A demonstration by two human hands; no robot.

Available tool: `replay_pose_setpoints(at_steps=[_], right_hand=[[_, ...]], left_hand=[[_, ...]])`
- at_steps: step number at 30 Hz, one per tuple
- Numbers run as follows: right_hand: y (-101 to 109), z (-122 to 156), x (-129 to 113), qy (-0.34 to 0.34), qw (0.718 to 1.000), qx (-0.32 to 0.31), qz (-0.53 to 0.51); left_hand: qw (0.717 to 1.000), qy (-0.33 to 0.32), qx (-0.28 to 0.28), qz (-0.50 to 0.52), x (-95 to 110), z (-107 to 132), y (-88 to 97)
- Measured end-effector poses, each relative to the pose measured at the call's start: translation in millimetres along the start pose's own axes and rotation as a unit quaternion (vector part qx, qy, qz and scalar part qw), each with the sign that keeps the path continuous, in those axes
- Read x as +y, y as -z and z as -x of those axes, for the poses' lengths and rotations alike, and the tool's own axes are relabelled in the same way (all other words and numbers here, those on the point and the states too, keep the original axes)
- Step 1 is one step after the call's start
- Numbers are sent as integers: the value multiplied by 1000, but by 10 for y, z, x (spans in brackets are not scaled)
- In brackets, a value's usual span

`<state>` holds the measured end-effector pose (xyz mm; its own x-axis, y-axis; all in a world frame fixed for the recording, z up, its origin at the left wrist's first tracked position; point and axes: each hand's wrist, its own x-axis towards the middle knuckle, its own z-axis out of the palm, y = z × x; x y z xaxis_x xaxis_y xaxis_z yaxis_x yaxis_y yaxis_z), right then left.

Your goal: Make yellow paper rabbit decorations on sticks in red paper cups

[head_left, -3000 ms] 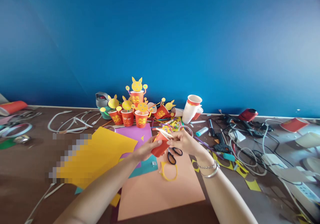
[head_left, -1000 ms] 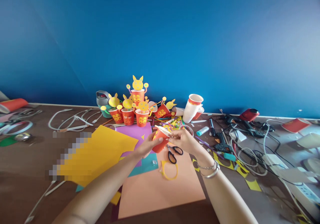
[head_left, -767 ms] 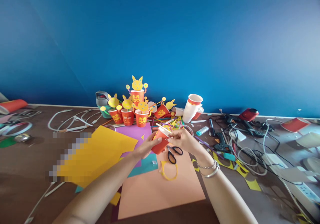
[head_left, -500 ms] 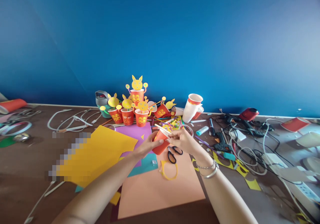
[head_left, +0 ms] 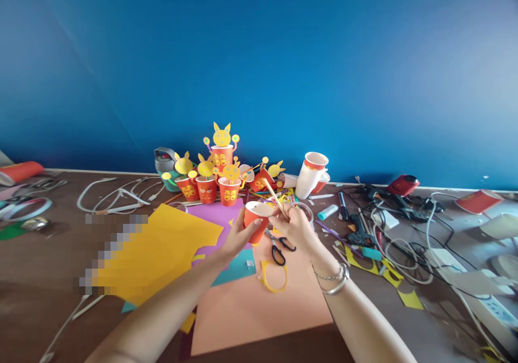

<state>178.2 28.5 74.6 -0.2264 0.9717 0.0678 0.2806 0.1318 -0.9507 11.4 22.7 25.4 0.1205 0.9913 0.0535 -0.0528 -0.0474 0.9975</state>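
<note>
My left hand is wrapped around a red paper cup, its white open mouth tipped a little toward me. Between the fingers of my right hand is a thin pale wooden stick, slanting up and to the left beside the cup's rim. The right fingertips are close to the cup's right side; whether they touch it I cannot tell. Just below the cup lie black-handled scissors on peach paper, with a yellow paper ring nearer to me.
Several red cups with yellow paper animal heads stand at the back. White stacked cups are right of them. Yellow paper lies left. A glue gun, tangled cables and a power strip fill the right side.
The cup has turned more upright, showing its opening. The stick has swung from lying across the cup's mouth to a steeper slant at its right, and my right hand has shifted slightly.
</note>
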Motion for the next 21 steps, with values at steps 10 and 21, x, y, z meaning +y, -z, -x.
replay_pose_setpoints(at_steps=[10,21], right_hand=[[-165,26,112,-40,998,-16,-40],[-297,17,111,-6,997,0,-82]], left_hand=[[997,-57,42,5,-54,7,-12],[997,-34,66,1,85,62,-12]])
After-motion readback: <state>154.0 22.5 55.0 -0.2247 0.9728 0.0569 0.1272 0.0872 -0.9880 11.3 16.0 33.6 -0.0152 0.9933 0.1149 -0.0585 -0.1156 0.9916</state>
